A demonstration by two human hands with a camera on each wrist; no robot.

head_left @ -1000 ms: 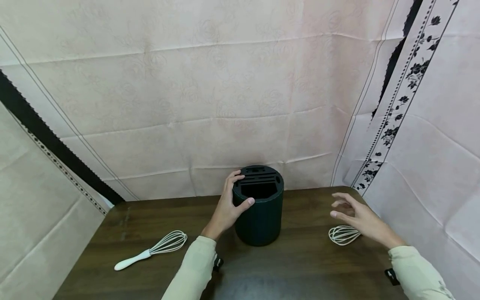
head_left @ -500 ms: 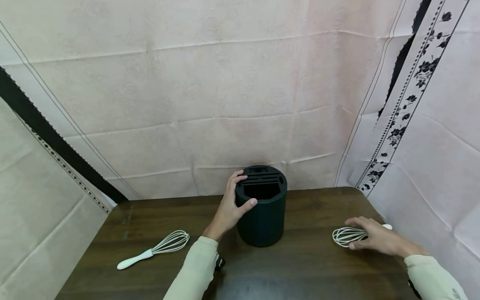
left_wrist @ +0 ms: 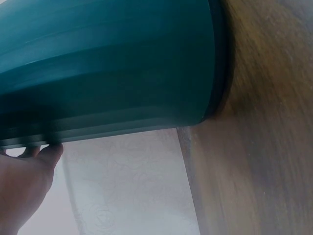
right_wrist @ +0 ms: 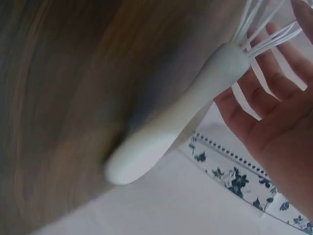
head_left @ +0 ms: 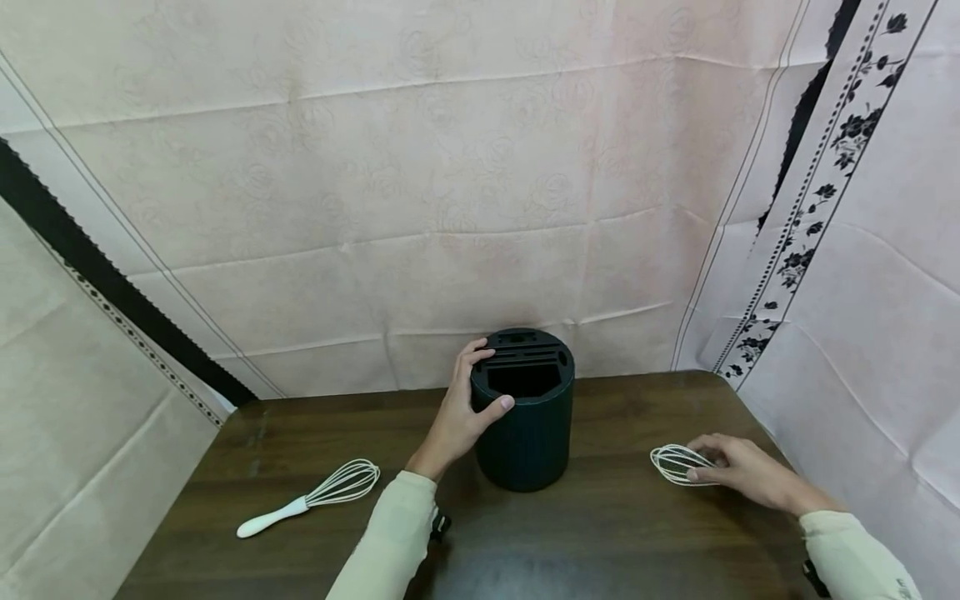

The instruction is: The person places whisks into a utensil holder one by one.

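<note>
A dark green cylindrical utensil holder (head_left: 525, 450) with a slotted black top stands upright at the back of the table. My left hand (head_left: 456, 417) grips its left side, thumb in front and fingers at the top rim. In the left wrist view the holder's ribbed wall (left_wrist: 132, 63) fills the upper part. At the right, my right hand (head_left: 742, 471) pinches a white whisk (head_left: 671, 463) by its wires, the loops pointing left. The right wrist view has the whisk's handle (right_wrist: 156, 132) slanting away from the palm, its end close over the wood.
A second white whisk (head_left: 318, 496) lies on the brown wooden table (head_left: 570, 550) left of the holder, wires pointing right. Pale patterned cloth (head_left: 420, 208) hangs behind the table, and more cloth with a black floral band (head_left: 813, 225) borders the right side.
My right hand has come down to the right-hand whisk, closed on its wires and shifted it slightly left. My left hand stays on the utensil holder.
</note>
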